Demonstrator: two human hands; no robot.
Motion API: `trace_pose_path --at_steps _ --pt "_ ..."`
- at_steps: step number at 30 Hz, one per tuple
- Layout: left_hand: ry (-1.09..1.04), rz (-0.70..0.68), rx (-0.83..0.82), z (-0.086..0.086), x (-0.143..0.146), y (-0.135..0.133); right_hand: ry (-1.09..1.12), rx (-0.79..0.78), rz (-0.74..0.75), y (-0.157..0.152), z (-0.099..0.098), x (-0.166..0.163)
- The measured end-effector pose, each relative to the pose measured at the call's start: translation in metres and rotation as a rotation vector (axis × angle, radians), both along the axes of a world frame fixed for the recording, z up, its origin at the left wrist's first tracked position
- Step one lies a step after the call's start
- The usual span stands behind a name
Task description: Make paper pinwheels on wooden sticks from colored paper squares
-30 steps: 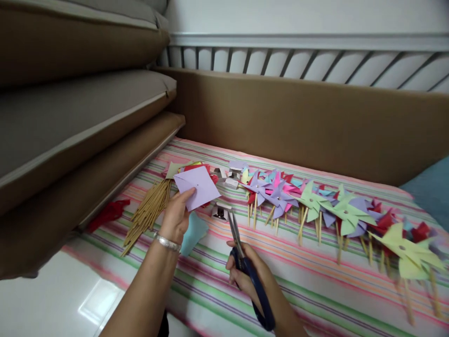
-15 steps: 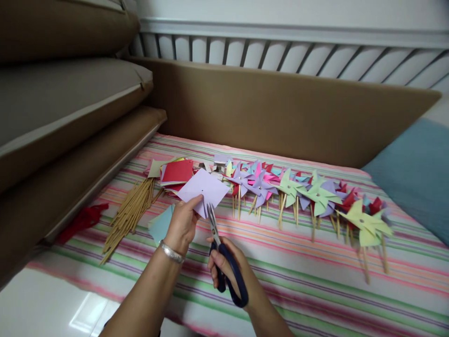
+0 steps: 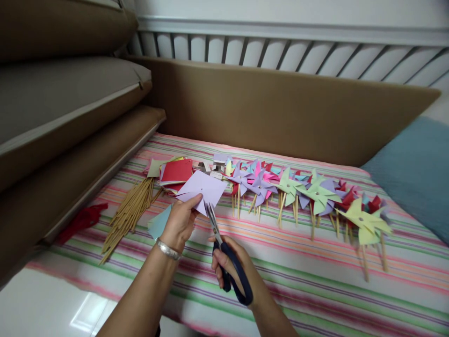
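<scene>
Between the thumb and fingers of my left hand is a square of purple paper with a small dark dot at its middle. My right hand grips a pair of scissors by its dark blue handles. The blades point up and away from me and meet the paper's near edge, just right of my left thumb. Behind the paper lies a stack of coloured paper squares, red on top. Light blue paper shows partly behind my left hand.
Thin wooden sticks lie in a pile at the left, beside red material. Finished paper pinwheels on sticks line the right of the striped cloth. Small open boxes stand behind the paper. Brown cushions rise at the left.
The scissors have shifted slightly right at the handles, with their blades still at the paper's near edge. The purple paper has tilted a little and my left hand has moved slightly left.
</scene>
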State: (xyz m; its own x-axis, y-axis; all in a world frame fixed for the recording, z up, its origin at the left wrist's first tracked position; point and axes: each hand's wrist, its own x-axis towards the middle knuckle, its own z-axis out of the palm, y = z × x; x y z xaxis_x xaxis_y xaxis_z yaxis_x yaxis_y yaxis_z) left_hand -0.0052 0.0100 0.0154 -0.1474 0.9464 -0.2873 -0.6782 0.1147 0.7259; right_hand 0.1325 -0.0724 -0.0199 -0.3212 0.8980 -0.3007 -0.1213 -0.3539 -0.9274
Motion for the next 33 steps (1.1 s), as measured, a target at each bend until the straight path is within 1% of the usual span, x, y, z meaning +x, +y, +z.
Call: trace_pose_path --at_steps 3,7,11,17,27,33 --pt "0.007 -0.007 0.001 0.000 0.000 -0.001 -0.004 0.001 0.016 0.000 0.002 0.000" --pt "0.001 -0.046 0.021 -0.001 0.004 -0.004 0.002 -0.018 -0.010 0.000 0.002 -0.001" --pt "-0.029 -0.064 -0.003 -0.001 0.007 -0.005 -0.018 -0.044 -0.022 0.002 0.001 0.000" --pt "-0.064 -0.047 -0.011 0.001 0.009 -0.006 -0.057 -0.063 -0.023 0.005 0.000 0.000" --pt "-0.061 -0.031 0.010 0.002 0.011 -0.007 -0.035 -0.068 -0.065 0.002 0.006 0.000" --pt "-0.065 -0.022 0.008 0.005 0.011 -0.007 -0.067 -0.077 -0.062 0.001 0.011 0.000"
